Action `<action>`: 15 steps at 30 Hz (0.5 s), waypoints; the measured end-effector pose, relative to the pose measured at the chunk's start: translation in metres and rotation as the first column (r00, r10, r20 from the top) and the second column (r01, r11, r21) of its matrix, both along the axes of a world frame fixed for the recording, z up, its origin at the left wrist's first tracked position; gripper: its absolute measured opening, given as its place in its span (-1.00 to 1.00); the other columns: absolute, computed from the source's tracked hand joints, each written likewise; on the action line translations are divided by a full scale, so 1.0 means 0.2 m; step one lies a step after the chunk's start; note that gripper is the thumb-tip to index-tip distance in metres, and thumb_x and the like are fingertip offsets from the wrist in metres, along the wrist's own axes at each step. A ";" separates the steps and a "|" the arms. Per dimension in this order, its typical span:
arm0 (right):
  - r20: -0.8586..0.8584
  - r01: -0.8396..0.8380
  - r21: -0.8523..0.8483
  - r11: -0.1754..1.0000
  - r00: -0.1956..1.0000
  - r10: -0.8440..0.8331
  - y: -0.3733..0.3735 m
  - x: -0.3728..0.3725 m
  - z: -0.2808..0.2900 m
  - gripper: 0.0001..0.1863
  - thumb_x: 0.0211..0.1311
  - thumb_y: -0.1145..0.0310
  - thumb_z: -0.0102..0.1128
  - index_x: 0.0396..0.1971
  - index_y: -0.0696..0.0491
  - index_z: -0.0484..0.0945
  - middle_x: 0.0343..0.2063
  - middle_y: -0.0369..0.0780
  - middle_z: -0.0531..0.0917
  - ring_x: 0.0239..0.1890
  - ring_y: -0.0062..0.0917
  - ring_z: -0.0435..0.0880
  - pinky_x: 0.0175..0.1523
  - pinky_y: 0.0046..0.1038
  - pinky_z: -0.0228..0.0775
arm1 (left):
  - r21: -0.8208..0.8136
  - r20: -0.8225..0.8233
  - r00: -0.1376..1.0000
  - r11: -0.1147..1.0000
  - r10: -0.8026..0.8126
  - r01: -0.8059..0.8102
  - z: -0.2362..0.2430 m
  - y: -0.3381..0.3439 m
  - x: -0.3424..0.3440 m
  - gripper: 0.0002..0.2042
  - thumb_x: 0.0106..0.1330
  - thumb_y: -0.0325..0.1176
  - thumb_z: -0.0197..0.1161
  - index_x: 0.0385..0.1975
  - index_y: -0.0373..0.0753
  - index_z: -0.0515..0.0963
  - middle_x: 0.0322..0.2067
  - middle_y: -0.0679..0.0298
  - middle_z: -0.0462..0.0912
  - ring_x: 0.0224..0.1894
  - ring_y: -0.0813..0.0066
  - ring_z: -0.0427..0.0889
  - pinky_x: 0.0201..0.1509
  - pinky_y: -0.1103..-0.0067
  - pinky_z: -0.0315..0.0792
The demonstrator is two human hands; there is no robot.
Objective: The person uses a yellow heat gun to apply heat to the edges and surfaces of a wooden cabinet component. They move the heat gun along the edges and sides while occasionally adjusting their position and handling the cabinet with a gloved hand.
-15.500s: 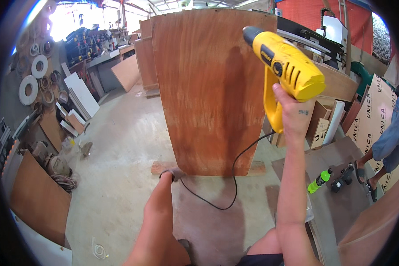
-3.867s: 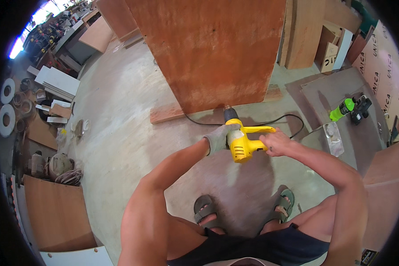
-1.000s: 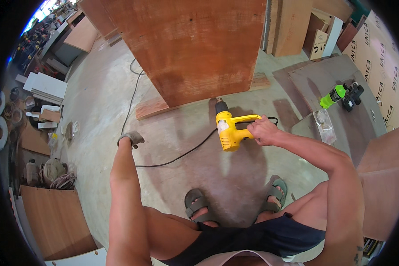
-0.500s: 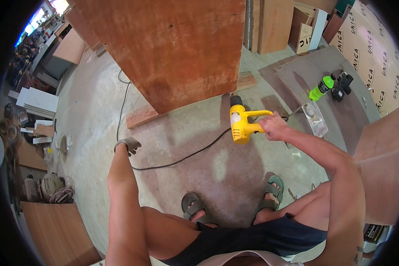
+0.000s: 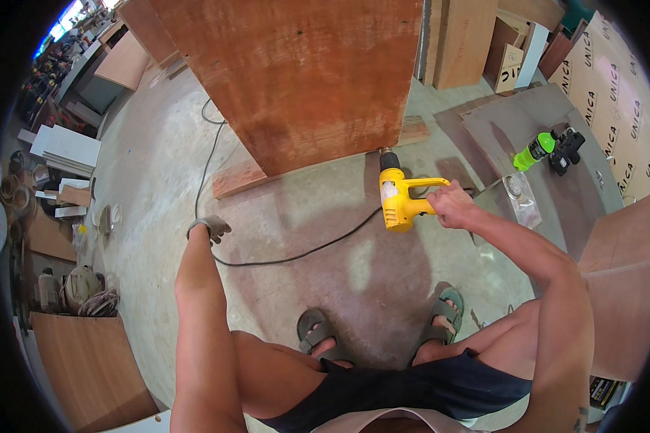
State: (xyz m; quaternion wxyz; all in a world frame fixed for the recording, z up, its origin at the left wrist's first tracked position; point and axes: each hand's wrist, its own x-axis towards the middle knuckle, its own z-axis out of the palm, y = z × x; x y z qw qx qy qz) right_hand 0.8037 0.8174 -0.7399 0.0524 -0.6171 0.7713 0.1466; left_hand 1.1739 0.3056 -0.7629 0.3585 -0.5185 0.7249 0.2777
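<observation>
My right hand is wrapped round the rear handle of a yellow heat gun, which has a black front collar. Its metal nozzle points away from me, at the bottom edge of a large reddish-brown wooden panel, near the right corner. The panel rests over wooden blocks. On my left hand is a grey glove. It hovers over the floor with fingers loosely bent and apart, and nothing shows in it. A black cord runs across the floor between the heat gun and that hand.
At right, a grey board bears a green bottle, a black device and a clear plastic package. Timber boards stand behind. White panels and clutter line the left. My sandalled feet are below.
The heat gun's nozzle has shifted slightly left along the panel's bottom edge. The whole view has swung a little, so the surroundings sit farther right. My left hand stays much the same.
</observation>
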 end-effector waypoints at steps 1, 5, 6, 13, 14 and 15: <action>-0.005 -0.012 0.000 1.000 1.000 0.012 0.00 0.00 0.00 -0.76 -0.02 0.38 0.23 -0.29 0.07 0.50 -0.44 -0.20 0.65 -0.24 -0.34 0.66 -0.07 -0.23 0.27 | 0.001 -0.006 1.000 1.000 -0.005 0.005 0.00 0.01 -0.01 -0.50 0.31 -0.13 0.17 0.21 -0.21 0.42 0.21 0.15 0.49 0.07 0.22 0.63 0.02 0.27 0.55; 0.007 -0.059 -0.021 0.998 0.998 0.059 -0.08 0.04 -0.01 -0.76 -0.03 0.38 0.23 -0.31 0.06 0.50 -0.46 -0.20 0.65 -0.25 -0.33 0.66 -0.06 -0.23 0.27 | -0.002 -0.024 1.000 1.000 0.004 -0.004 0.02 0.02 -0.01 -0.52 0.31 -0.13 0.16 0.20 -0.18 0.43 0.19 0.17 0.50 0.04 0.26 0.64 0.00 0.29 0.55; 0.014 -0.072 -0.027 0.997 0.997 0.072 -0.10 0.05 -0.02 -0.77 -0.04 0.38 0.23 -0.31 0.06 0.50 -0.45 -0.21 0.65 -0.25 -0.32 0.66 -0.06 -0.22 0.27 | -0.020 -0.016 1.000 1.000 0.012 -0.012 0.03 0.03 -0.01 -0.52 0.31 -0.12 0.17 0.19 -0.16 0.44 0.17 0.20 0.52 0.03 0.27 0.65 -0.01 0.32 0.54; 0.028 -0.221 -0.116 0.968 0.974 0.225 -0.33 0.15 -0.04 -0.78 -0.06 0.40 0.23 -0.35 0.04 0.47 -0.47 -0.22 0.63 -0.29 -0.32 0.64 -0.09 -0.21 0.28 | -0.042 -0.018 1.000 0.999 0.009 -0.010 0.06 0.05 0.08 -0.53 0.34 -0.15 0.14 0.19 -0.21 0.44 0.13 0.21 0.56 -0.02 0.27 0.68 -0.02 0.37 0.54; 0.010 -0.254 -0.137 0.957 0.966 0.258 -0.38 0.17 -0.05 -0.78 -0.07 0.41 0.23 -0.36 0.03 0.46 -0.48 -0.22 0.62 -0.31 -0.33 0.63 -0.10 -0.21 0.28 | -0.036 -0.013 1.000 0.999 0.021 -0.021 0.05 0.04 0.11 -0.54 0.34 -0.15 0.14 0.20 -0.21 0.44 0.13 0.21 0.56 -0.02 0.27 0.68 -0.02 0.36 0.54; 0.022 -0.264 -0.130 0.956 0.963 0.269 -0.44 0.21 -0.04 -0.76 -0.09 0.40 0.26 -0.35 0.04 0.47 -0.46 -0.21 0.64 -0.28 -0.33 0.64 -0.10 -0.20 0.29 | -0.032 -0.009 0.999 0.999 0.034 -0.034 0.04 0.03 0.16 -0.54 0.35 -0.16 0.14 0.20 -0.21 0.44 0.14 0.20 0.55 -0.02 0.26 0.68 -0.03 0.36 0.54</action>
